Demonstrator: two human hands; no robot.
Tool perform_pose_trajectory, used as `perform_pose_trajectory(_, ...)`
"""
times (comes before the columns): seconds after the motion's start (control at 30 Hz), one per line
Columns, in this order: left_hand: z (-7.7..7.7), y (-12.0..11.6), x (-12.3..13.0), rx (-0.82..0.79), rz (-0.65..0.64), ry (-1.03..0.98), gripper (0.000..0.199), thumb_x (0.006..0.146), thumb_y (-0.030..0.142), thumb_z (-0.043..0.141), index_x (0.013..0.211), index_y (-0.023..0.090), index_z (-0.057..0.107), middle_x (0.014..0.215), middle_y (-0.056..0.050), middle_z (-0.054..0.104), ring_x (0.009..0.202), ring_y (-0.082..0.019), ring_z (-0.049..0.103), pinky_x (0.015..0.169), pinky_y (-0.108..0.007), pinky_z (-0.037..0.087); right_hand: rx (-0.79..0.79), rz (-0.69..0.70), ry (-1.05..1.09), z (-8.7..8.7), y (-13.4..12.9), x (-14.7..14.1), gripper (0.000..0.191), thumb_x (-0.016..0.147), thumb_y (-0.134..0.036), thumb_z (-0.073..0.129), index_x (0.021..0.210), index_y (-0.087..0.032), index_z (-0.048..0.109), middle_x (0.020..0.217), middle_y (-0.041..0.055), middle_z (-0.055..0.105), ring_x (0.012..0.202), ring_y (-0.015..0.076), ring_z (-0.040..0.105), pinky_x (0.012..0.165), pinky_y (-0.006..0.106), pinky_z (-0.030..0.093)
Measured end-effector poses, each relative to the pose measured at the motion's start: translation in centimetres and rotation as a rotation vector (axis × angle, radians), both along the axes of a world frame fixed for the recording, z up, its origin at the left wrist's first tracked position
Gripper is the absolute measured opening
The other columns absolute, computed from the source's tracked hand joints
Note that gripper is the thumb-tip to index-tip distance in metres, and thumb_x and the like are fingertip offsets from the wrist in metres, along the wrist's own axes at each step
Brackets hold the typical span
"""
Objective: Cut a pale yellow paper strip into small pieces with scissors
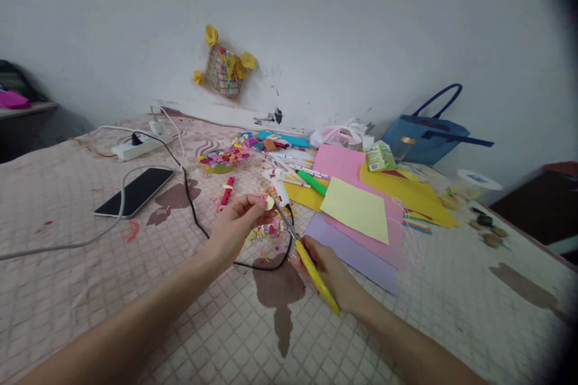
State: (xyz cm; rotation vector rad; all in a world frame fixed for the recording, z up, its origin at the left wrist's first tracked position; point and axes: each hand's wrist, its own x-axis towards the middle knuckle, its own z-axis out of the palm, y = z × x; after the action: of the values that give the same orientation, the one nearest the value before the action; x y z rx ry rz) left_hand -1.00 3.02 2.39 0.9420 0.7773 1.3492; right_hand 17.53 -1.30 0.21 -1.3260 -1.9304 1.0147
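Note:
Between the thumb and fingers of my left hand (241, 219) is a small pale yellow paper piece (270, 203). My right hand (327, 271) is closed around yellow-handled scissors (313, 271), whose metal blades point up and left toward the paper piece. Whether the blades touch the paper I cannot tell. Beyond both hands lies a white hot glue gun (277, 186) with a black cord. Colourful paper scraps (266, 233) are scattered on the cloth beneath my hands. A pale yellow paper sheet (356, 207) lies to the right, over pink and lilac sheets (356, 249).
A phone (135, 191) and a white power strip (142, 145) with cables lie on the left. A tape roll (219, 162) holding paper flowers sits behind. To the right are a green marker (311, 182), a blue bag (427, 135), a small box (380, 156) and a white-lidded tub (478, 180).

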Motion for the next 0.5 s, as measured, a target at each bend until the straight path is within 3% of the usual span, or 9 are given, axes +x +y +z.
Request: perform_pose_trajectory(0.5,0.15,0.29,-0.21,-0.008,0.026,-0.007,0.016,0.07,0.028,0.069,0.072,0.014,0.06,0.073,-0.002,0.064,0.071,-0.013,0.061,0.072,-0.027,0.05,-0.003,0.005,-0.035,0.2,-0.07,0.11,0.027,0.08,-0.041,0.052,0.071,-0.019,0.041,0.062,-0.004,0.043,0.054,0.0096,0.037,0.048,0.021,0.029)
